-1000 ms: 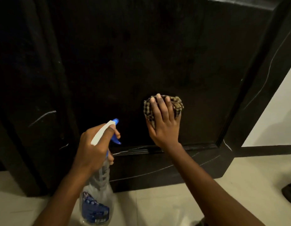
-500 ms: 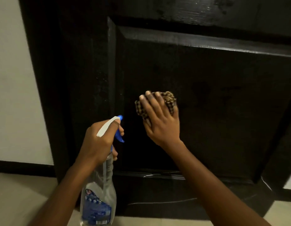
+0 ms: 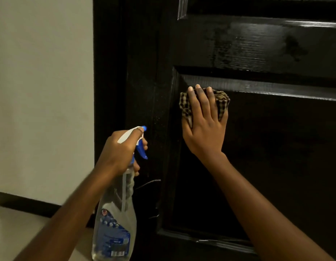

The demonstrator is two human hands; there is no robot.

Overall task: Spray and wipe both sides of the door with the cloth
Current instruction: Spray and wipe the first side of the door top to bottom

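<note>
A glossy black panelled door (image 3: pixel 267 147) fills the right of the view. My right hand (image 3: pixel 205 125) presses a bunched brown checked cloth (image 3: pixel 222 102) flat against the upper left corner of the door's lower panel, fingers straight over it. My left hand (image 3: pixel 122 149) grips the neck of a clear spray bottle (image 3: pixel 114 223) with a blue label, white head and blue trigger, its nozzle pointing at the door's left stile. The bottle hangs below my hand.
A pale wall (image 3: pixel 42 91) stands to the left of the black door frame (image 3: pixel 108 72), with a dark skirting board (image 3: pixel 22 203) along its foot. Light floor tiles (image 3: pixel 14 232) show at the bottom left. Thin white scratches mark the door's lower left.
My right hand has wiped the cloth up the lower panel from near its bottom edge to its upper left corner. The view has risen and shifted left; the left hand keeps its hold on the bottle.
</note>
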